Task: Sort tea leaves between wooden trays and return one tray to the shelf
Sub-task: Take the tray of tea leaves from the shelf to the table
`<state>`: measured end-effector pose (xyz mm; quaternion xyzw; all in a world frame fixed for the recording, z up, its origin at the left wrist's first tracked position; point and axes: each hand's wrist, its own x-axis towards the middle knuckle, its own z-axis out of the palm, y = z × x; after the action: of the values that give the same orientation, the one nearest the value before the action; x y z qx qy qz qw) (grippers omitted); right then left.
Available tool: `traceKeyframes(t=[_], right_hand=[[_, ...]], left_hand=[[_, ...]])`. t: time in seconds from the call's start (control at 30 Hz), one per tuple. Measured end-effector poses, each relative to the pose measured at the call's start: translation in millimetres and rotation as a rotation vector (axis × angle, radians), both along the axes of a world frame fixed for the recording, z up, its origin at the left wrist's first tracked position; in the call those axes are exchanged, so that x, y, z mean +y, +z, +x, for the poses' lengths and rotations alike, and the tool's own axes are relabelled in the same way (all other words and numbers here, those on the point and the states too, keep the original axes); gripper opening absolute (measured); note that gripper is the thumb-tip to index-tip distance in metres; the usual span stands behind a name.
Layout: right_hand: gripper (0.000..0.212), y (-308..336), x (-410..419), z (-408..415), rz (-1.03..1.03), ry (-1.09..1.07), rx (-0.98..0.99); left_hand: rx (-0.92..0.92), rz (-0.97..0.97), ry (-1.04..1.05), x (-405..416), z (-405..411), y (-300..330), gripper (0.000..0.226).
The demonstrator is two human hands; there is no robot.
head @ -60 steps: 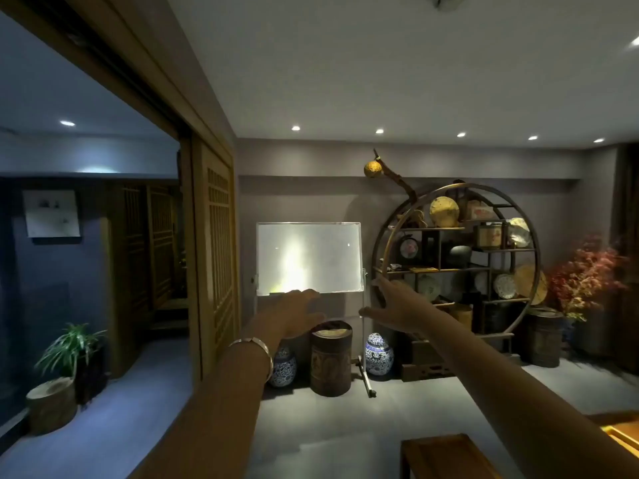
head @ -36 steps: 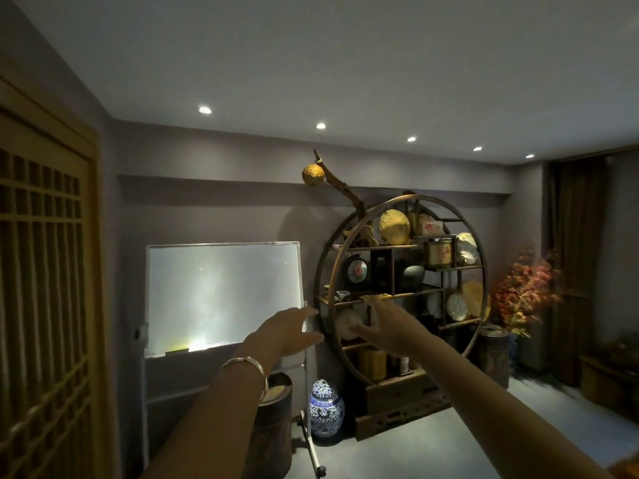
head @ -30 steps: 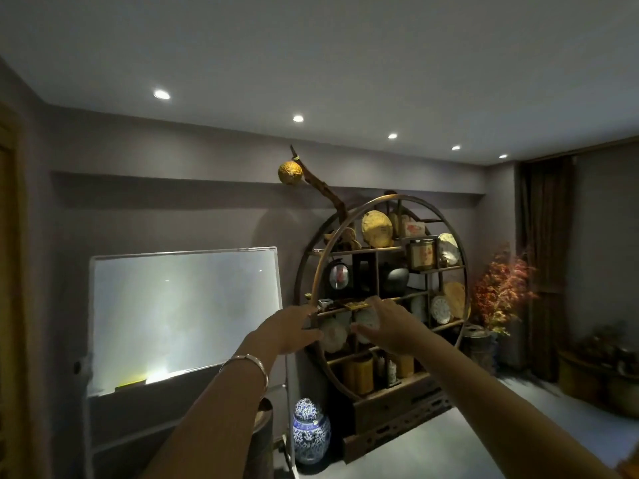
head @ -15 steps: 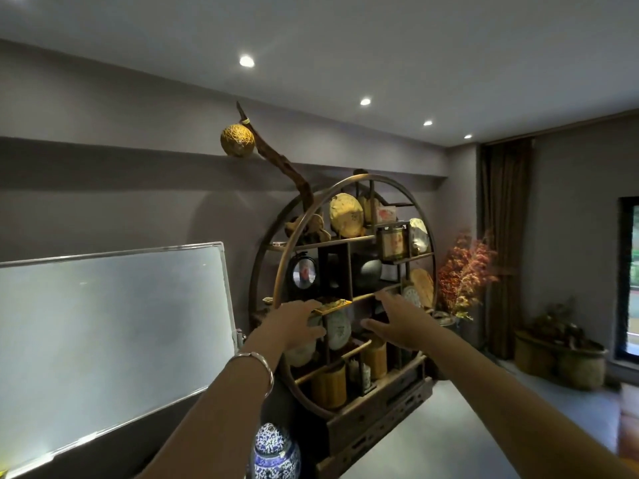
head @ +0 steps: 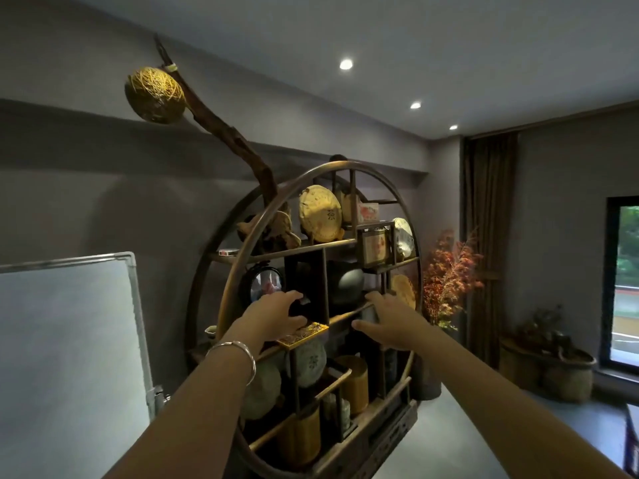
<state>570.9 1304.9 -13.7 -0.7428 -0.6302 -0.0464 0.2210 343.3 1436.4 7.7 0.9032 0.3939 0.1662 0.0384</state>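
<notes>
A round wooden display shelf [head: 238,271] stands against the wall in front of me. On its middle board rests a small wooden tray [head: 306,335] with tea leaves, one corner sticking out over the front edge. My left hand [head: 275,316], a silver bangle on its wrist, is just above the tray's left end with curled, spread fingers; whether it touches the tray is hard to tell. My right hand [head: 387,319] is to the right of the tray, fingers apart, at the same board's front edge. Neither hand holds anything.
The shelf holds tea cakes [head: 320,214], a dark round pot [head: 345,285], a framed picture [head: 375,245] and canisters [head: 354,378]. A branch with a woven ball [head: 154,95] rises above it. A whiteboard [head: 69,340] stands left; a red plant [head: 449,274] and baskets [head: 567,371] stand right.
I have walked up to the shelf, which now fills the middle of the view. Both outstretched hands have come up to the middle board, the left one over the tray.
</notes>
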Motion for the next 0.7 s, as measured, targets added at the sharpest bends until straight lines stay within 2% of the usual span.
traceKeyframes(t=[0.4,0.57,0.7], right_hand=[[0.080,-21.2,184.2,101.2,-0.026,0.012,-0.026],[0.076,-27.4,292.3,146.6,0.018,0.088,-0.029],[0.074,-33.1,374.6,173.8,0.056,0.191,-0.001]], left_hand=[[-0.035,0.006,-0.028,190.5,122.0,-30.5,0.064],[-0.199,0.063,0.014,281.4,169.3,-60.3,0.063],[-0.328,0.025,0.075,343.9,186.6,-93.7,0.061]])
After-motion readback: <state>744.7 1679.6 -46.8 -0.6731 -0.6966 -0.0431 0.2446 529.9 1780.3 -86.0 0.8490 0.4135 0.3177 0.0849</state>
